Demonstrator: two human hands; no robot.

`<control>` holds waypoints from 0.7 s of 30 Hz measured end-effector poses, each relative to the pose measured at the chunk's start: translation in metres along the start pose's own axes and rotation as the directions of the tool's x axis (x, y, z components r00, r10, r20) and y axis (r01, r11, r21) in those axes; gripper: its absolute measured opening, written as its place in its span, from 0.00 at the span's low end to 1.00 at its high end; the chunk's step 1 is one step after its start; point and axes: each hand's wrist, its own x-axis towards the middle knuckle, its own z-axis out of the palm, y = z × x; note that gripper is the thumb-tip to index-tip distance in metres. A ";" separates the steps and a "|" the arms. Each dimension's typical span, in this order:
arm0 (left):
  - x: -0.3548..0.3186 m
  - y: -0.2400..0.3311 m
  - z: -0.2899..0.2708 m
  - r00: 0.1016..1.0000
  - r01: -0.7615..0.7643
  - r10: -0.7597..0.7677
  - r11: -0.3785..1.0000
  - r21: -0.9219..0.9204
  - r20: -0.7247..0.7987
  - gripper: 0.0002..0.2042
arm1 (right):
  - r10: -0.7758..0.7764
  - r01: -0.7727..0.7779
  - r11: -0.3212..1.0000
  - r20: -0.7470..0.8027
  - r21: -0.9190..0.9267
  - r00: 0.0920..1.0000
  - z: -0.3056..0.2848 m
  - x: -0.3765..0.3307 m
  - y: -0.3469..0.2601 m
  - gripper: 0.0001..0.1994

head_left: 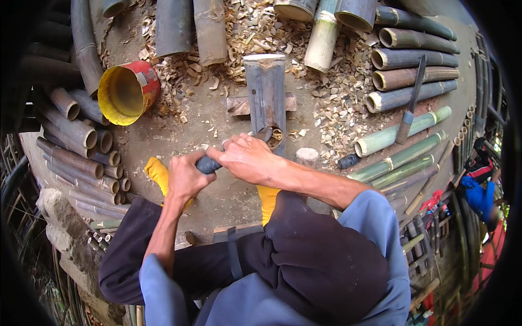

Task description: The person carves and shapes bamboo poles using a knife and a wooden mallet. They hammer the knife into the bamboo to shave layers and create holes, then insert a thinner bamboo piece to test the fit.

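Note:
A bamboo tube (266, 89) lies in front of me, its far part resting across a reddish wooden block (237, 106). Its near end has a hollow opening with pale cut wood inside. Both my hands are closed around one tool with a dark, wrapped handle (206, 164). My left hand (186, 174) grips the handle's near-left end. Farther along the handle is my right hand (246, 156), with a ring on one finger. Beyond it, a dark blade (264, 134) touches the tube's near opening; the tool's exact kind is hard to make out.
A yellow-and-red bucket (128, 89) lies tipped at the left. Wood shavings (337, 117) cover much of the ground. Bamboo tubes ring the area, stacked left (70, 157) and right (413, 79). A long knife (413, 100) leans across the right ones. My feet wear yellow socks (268, 202).

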 end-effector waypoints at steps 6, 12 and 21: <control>-0.036 -0.002 0.074 0.973 0.054 -0.121 0.947 -0.316 -0.196 0.15 | -0.028 -0.003 0.999 0.700 0.042 0.713 -0.016 0.010 -0.005 0.15; 0.035 0.049 -0.056 0.919 -0.339 0.392 0.842 0.419 -0.044 0.10 | 0.194 -0.161 0.955 -0.118 0.248 0.974 -0.011 -0.010 0.009 0.17; 0.034 0.036 -0.037 0.879 -0.387 0.463 0.834 0.394 -0.117 0.10 | 0.130 -0.108 0.979 -0.120 0.170 0.984 -0.002 -0.013 0.019 0.27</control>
